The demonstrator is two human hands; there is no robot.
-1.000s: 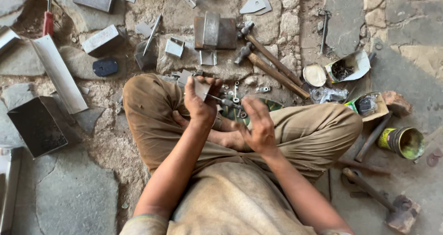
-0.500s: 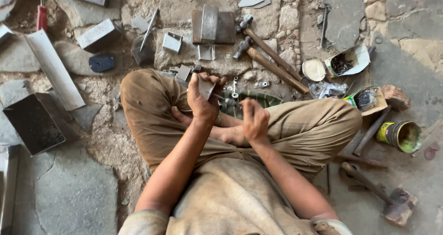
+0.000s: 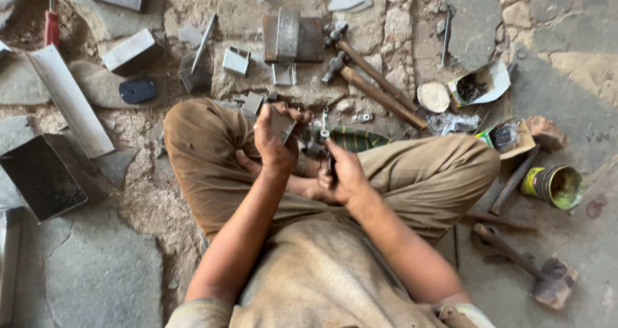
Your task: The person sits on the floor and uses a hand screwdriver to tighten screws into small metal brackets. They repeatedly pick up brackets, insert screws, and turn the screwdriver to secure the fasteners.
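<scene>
Stone floor (image 3: 96, 283), scattered hammers (image 3: 376, 83), metal pieces (image 3: 235, 61)

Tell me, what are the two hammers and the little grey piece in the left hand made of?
The two hammers seem to have brown wooden handles and dull dark metal heads. The small flat grey piece held in the left hand looks like bare sheet metal, with straight edges and faint shine.

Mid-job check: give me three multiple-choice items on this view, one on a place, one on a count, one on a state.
1. Where is the green-lined can?
A. beside the right knee
B. on the lap
C. by the red-handled tool

2. How many wooden-handled hammers lie side by side ahead of the legs?
A. none
B. two
C. five

3. What is the left hand doing?
A. resting flat on the ground
B. gripping a small grey metal piece
C. holding a hammer

Answers: 1 A, the can stands on stone right of the knee. 2 B, two handles lie parallel. 3 B, fingers wrap the piece.
</scene>
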